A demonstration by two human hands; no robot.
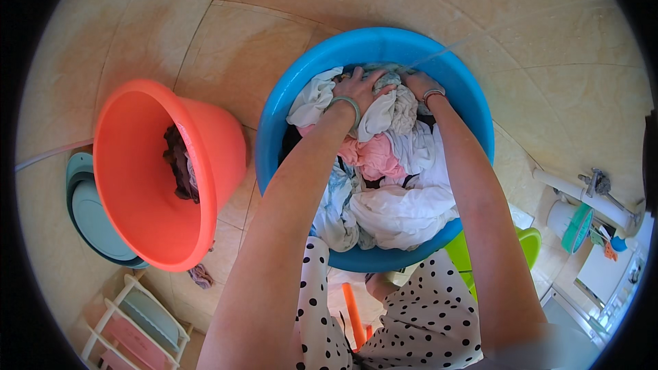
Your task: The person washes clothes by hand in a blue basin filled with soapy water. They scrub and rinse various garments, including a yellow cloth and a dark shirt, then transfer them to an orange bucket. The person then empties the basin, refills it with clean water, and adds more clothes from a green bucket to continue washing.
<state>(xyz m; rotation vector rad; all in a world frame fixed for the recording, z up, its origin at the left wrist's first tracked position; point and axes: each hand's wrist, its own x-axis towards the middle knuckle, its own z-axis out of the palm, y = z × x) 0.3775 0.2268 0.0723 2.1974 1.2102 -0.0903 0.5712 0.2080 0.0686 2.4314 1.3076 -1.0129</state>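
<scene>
A large blue basin (375, 38) in front of me holds a heap of wet-looking laundry. My left hand (360, 89), with a pale green bangle on the wrist, presses into the heap near the basin's far side, fingers spread. Beside it on the right, my right hand (421, 86), wearing a red wrist cord, reaches into the laundry; its fingertips are hidden. A white-grey crumpled garment (403, 113) lies between the two hands. Closer to me are a pink cloth (375, 156), a white garment (401, 216) and a blue-and-white cloth (336, 199). Dark fabric shows in gaps.
At left an orange bucket (133, 185) lies tilted with dark clothing (179, 164) inside. Behind it is a grey-green folding basin (99, 216). A white rack (116, 322) stands lower left. A green tub (529, 245) and a white pipe (582, 195) are at right. A thin hose or water stream (480, 35) reaches the basin.
</scene>
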